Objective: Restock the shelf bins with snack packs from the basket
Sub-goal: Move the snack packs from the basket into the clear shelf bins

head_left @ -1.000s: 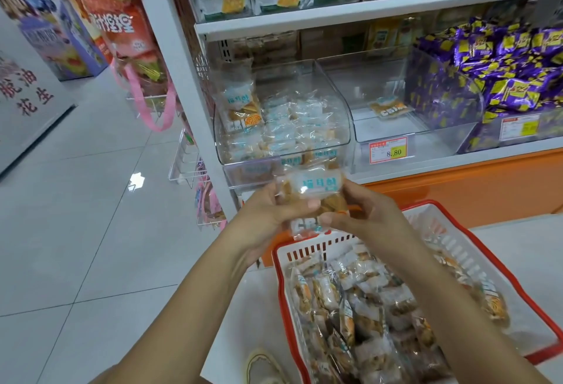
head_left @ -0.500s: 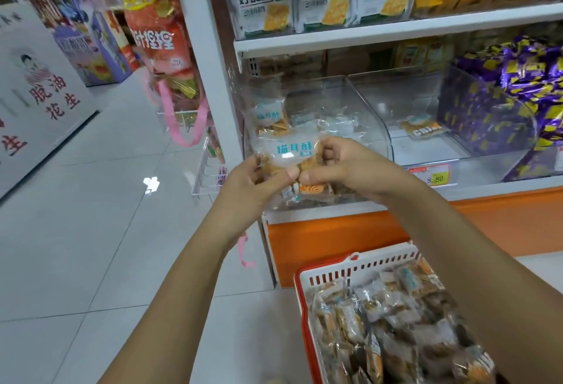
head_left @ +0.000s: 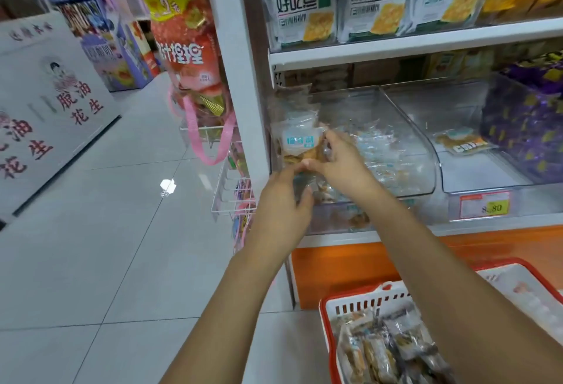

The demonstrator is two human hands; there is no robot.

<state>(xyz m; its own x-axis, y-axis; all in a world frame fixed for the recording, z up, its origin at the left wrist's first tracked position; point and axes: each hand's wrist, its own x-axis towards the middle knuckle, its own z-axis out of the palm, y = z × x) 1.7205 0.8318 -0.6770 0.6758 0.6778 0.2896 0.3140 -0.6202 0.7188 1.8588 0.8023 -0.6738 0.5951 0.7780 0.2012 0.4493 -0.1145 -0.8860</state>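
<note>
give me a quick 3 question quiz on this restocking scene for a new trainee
1. Fill in: the basket of packs has a ___ rim.
2. True or false: the middle clear bin shows only one pack.
3. The left hand and right hand hold a snack pack at: A the basket, B the leftmost clear bin, C the purple packs.
Key: 1 red; 2 true; 3 B.
</note>
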